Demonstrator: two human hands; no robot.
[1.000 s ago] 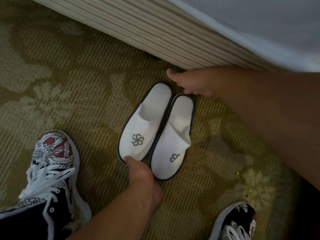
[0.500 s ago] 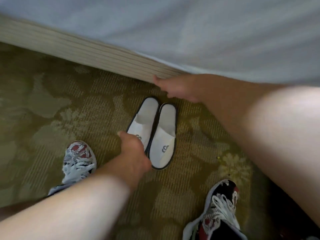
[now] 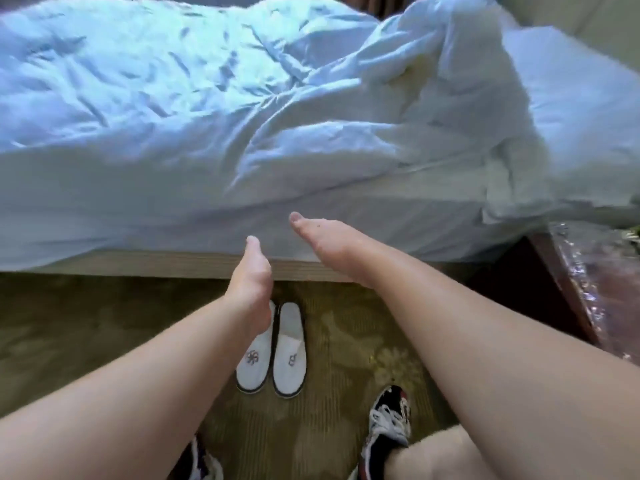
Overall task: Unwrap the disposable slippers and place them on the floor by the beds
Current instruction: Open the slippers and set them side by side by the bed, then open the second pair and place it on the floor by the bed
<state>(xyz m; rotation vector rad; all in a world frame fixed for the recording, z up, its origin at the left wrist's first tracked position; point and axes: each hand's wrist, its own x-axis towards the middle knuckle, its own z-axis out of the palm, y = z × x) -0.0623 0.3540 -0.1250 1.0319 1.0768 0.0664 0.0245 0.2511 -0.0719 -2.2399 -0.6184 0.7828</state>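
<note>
Both are off now: left hand and right hand have lifted away from the disposable slippers, fingers loose, holding nothing. The pair sits unwrapped, side by side and touching, on the carpet just beside the bed. White, dark trim, logos on the toes. Looks done to me.

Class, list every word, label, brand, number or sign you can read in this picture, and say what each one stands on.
No words or numbers can be read anywhere.
Grey pinwheel-like emblem, no letters: on the toe of the white dark-edged slipper on the picture's left.
Grey emblem, creased and too blurred to read: on the toe of the white dark-edged slipper on the picture's right.
Black, white and red patterned sneaker: no legible text.
</note>
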